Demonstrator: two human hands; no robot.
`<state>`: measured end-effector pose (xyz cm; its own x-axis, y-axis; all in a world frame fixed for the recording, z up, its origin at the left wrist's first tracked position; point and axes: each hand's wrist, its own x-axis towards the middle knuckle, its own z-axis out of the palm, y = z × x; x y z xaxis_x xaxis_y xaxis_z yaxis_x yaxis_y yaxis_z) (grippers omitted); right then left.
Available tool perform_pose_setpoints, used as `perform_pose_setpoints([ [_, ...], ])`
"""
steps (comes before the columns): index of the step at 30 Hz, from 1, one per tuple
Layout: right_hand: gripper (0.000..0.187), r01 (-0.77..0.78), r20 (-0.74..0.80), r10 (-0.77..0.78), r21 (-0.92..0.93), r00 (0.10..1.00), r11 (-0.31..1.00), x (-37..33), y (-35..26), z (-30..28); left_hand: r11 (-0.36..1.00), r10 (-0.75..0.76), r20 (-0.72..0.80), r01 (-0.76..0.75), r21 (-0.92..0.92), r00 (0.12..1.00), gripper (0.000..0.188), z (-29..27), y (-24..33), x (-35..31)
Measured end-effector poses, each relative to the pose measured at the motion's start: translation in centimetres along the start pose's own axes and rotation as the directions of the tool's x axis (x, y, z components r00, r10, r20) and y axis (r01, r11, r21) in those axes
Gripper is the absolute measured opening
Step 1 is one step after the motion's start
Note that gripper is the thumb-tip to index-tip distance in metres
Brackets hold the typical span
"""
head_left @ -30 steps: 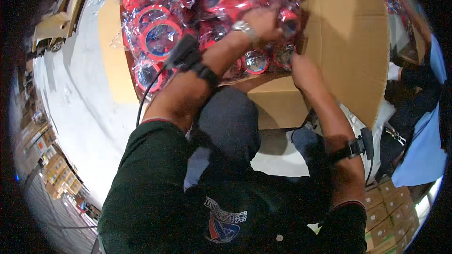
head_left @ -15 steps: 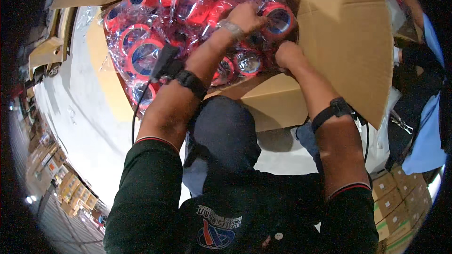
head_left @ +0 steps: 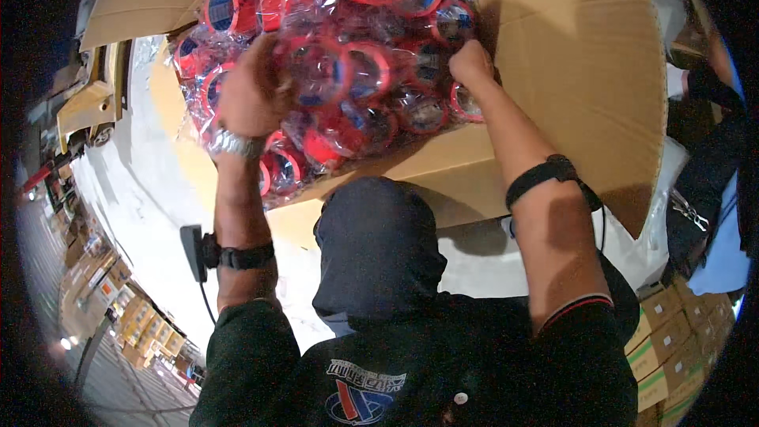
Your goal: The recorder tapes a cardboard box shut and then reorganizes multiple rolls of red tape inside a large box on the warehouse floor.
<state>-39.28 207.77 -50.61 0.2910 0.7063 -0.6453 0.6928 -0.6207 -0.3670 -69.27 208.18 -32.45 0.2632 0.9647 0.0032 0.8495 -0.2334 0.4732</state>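
Observation:
An open cardboard box (head_left: 569, 71) is filled with red tape rolls (head_left: 356, 71) wrapped in clear plastic. My left hand (head_left: 249, 95) is closed around the plastic-wrapped bundle on its left side. My right hand (head_left: 472, 63) grips the bundle's right side, next to the box's inner wall. Both forearms reach up from below, each with a black band; the left wrist also wears a metal watch (head_left: 233, 144). Part of the bundle is hidden behind my hands.
A box flap (head_left: 142, 8) hangs open at the upper left. Stacked small cartons (head_left: 672, 340) stand at the lower right. A person in blue with a black bag (head_left: 704, 182) is at the right edge. A yellow cart (head_left: 87, 103) stands on the pale floor at left.
My left hand has moved from the bundle's right side to its left side. My right hand has risen to the bundle's right edge. The wrapped rolls now sit higher between both hands.

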Motion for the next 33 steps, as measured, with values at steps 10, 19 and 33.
perform_pose_setpoints([
  [10, 0.032, 0.27, -0.091, -0.266, 0.03, 0.96, 0.963, -1.3, 5.0, -3.0, 0.932, 0.363, 0.274, -0.34, -0.128, 0.891, 0.038, 9.6, 14.8, 6.4],
  [19, 0.033, -0.012, -0.096, 0.111, 0.702, 0.989, 0.712, -0.9, 3.3, 0.3, 0.921, 0.202, 0.556, -0.349, 0.172, 0.807, 0.037, 27.6, 7.3, 15.8],
  [33, 0.015, -0.265, 0.113, 0.29, 0.779, 0.95, 0.568, 2.6, 9.0, 1.7, 0.948, 0.072, 0.876, -0.305, 0.088, 0.476, 0.047, 34.6, 12.8, 18.6],
])
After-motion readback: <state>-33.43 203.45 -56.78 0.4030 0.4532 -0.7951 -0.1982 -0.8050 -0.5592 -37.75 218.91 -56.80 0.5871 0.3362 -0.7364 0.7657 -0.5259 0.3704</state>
